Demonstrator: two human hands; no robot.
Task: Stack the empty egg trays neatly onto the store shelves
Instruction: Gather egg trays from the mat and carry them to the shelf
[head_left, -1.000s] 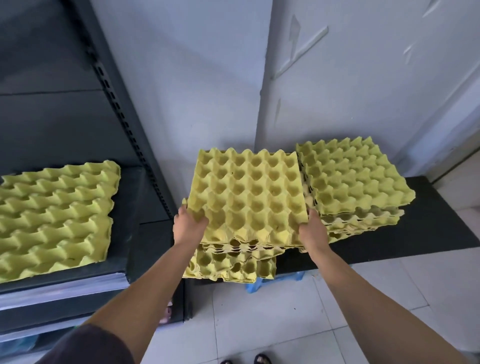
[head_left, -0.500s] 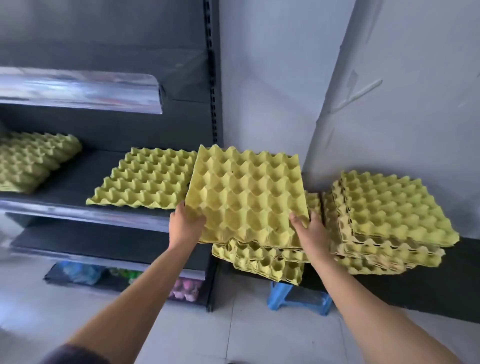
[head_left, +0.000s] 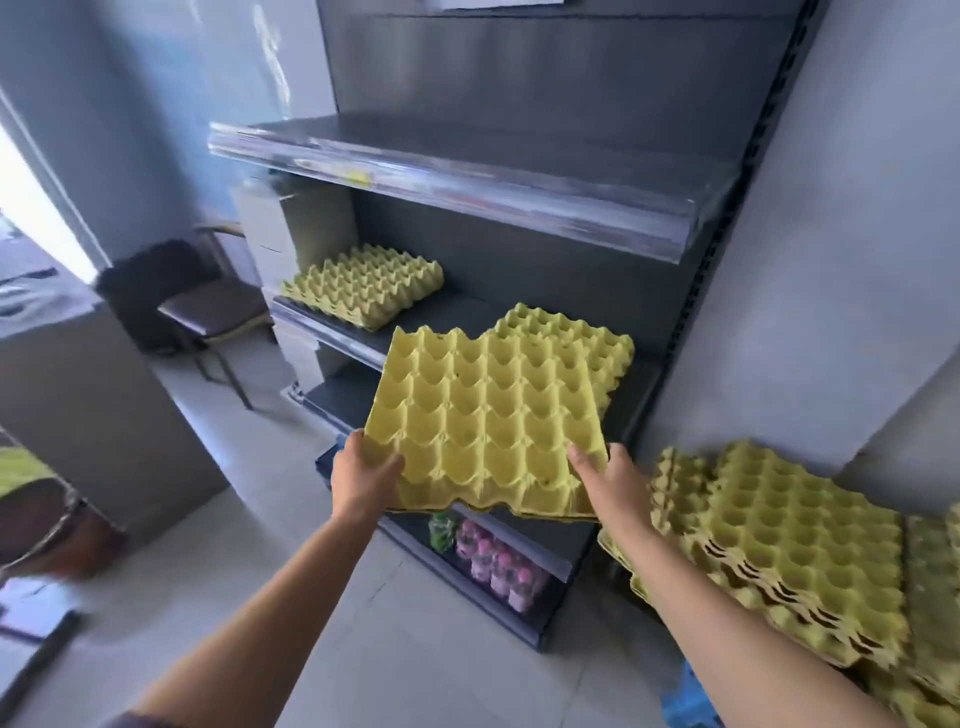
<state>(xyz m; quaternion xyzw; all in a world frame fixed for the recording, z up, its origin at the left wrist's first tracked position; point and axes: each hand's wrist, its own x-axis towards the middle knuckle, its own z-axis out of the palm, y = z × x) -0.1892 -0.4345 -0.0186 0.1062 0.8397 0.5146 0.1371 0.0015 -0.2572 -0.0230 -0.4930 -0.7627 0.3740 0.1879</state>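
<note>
A yellow egg tray (head_left: 488, 421) is held in the air in front of the dark store shelf (head_left: 457, 312). My left hand (head_left: 363, 480) grips its near left corner and my right hand (head_left: 608, 480) grips its near right corner. Just behind the held tray, another yellow tray (head_left: 582, 340) lies on the right part of that shelf. Further left on the same shelf sits a third tray (head_left: 366, 288). A stack of several trays (head_left: 779, 540) lies low at the right.
An upper shelf (head_left: 467, 176) with a clear plastic front strip hangs above. The bottom shelf holds pink bottles (head_left: 493, 564) and a green item (head_left: 441, 530). A dark chair (head_left: 208, 312) stands at the left, beside a grey counter (head_left: 78, 405). The floor is pale tile.
Both hands have lifted the tray off the stack and carried it left toward the shelf. My view has swung left and up, so the stack now sits at the far right.
</note>
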